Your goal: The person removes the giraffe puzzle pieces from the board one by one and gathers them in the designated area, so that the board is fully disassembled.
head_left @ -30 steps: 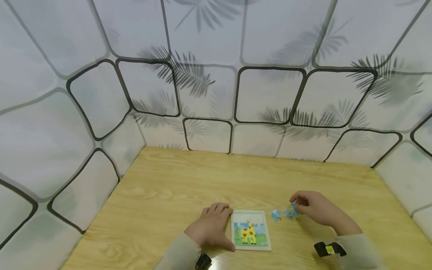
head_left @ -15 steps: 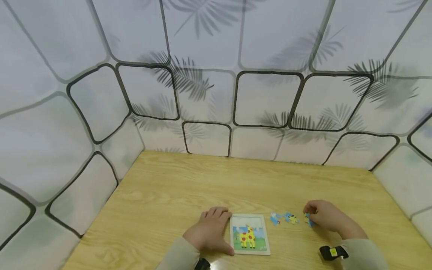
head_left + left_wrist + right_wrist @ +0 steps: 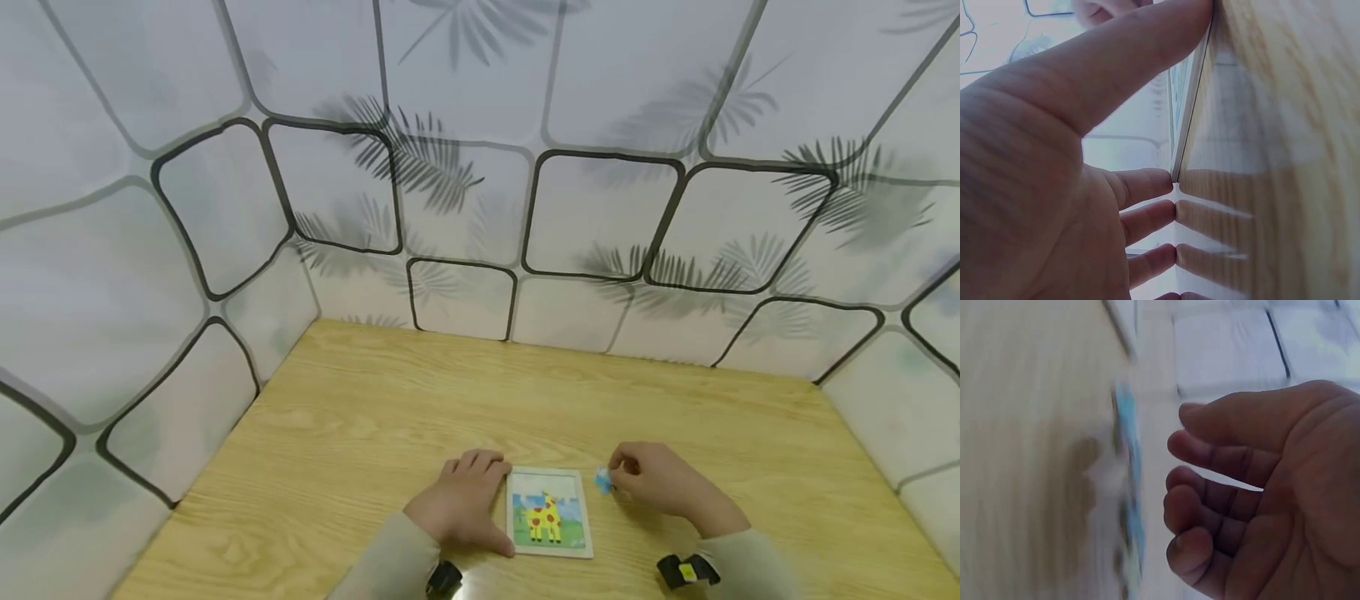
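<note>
A white-framed jigsaw board [image 3: 551, 552] with a yellow giraffe picture lies flat on the table, its top part bare white. My left hand [image 3: 463, 504] rests along its left side, fingers spread. In the left wrist view the thumb [image 3: 1141, 47] reaches the frame's edge and the other fingertips touch the tabletop. To the right of the board, my right hand [image 3: 660, 483] hovers close over the jigsaw pieces with loosely bent fingers. Nothing shows between its fingertips in the right wrist view. A blue jigsaw piece [image 3: 603, 480] shows beside those fingertips; other pieces [image 3: 1135, 531] are hidden by the hand in the head view.
The wooden table [image 3: 390, 400] runs back to a pale fabric wall [image 3: 465, 200] with dark outlines and leaf prints. More of that wall [image 3: 97, 292] closes in the left side. Black bands [image 3: 688, 572] are worn at both wrists.
My right hand first moved right with a jigsaw piece, apart from the others, then came back left over the pieces. The left hand has stayed at the board.
</note>
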Available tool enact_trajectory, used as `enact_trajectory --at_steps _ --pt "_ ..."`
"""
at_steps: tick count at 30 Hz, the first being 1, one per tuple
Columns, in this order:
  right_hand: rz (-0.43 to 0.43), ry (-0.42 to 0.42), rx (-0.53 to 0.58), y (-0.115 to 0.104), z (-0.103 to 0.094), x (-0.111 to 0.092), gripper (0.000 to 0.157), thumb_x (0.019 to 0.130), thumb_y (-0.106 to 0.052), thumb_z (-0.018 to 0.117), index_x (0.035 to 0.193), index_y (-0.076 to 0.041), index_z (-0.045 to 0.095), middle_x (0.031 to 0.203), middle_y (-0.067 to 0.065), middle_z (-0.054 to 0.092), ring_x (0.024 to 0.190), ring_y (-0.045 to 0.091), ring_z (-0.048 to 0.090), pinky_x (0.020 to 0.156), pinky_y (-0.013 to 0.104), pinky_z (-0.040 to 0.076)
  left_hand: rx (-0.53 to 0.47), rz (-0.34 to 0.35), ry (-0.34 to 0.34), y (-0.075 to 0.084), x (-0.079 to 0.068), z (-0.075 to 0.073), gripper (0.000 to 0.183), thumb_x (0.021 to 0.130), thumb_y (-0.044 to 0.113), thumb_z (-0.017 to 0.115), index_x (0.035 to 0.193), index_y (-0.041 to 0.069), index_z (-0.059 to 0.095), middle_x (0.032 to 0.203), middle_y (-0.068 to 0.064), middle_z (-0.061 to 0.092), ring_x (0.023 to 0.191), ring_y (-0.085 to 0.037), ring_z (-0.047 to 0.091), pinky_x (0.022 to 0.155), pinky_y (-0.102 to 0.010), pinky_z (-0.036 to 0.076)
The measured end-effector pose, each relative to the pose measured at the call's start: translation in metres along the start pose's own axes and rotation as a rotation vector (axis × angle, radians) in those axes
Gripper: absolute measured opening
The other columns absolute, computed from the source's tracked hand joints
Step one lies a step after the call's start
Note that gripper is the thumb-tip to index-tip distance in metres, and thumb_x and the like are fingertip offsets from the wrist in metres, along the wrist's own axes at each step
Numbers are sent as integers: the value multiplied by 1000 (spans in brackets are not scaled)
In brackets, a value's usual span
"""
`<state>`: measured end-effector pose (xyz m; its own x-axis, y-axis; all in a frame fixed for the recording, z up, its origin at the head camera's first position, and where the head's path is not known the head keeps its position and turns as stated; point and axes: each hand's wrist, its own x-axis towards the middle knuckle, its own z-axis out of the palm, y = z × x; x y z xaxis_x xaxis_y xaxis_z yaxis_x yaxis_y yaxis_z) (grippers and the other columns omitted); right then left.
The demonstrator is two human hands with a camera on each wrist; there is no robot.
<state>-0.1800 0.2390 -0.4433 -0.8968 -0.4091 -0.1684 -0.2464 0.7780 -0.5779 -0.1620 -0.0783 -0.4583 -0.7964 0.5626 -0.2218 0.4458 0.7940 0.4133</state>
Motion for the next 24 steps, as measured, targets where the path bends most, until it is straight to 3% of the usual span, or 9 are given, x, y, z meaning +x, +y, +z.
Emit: enact_trajectory --at_steps 5,11,17,24 --pt "-131 -103 -18 -46 22 18 19 97 -21 66 109 -7 72 71 -7 57 56 5 46 54 25 42 11 36 16 3 6 -1 104 70 64 83 151 12 43 154 -7 40 143 -28 32 114 -50 30" --pt "-177 -177 -63 -85 46 40 35 92 -21 73 121 -1 68 67 -7 56 55 5 47 55 25 43 7 21 4 -1 4 -5 104 71 61 84 152 10 42 156 -9 37 145 -29 29 114 -52 29" --pt "-169 -179 -142 -94 58 42 38 84 -16 79 118 0 69 71 -8 55 60 6 47 59 26 44 -25 33 -7 -3 1 -3 103 73 59 84 152 9 41 156 -9 37 145 -31 28 115 -53 27" --pt "-202 -173 -121 -96 60 44 20 84 -13 79 99 -4 71 82 -6 61 68 6 52 63 25 48 -10 7 14 -1 0 -3 103 69 60 86 150 11 45 154 -6 40 143 -27 31 115 -50 28"
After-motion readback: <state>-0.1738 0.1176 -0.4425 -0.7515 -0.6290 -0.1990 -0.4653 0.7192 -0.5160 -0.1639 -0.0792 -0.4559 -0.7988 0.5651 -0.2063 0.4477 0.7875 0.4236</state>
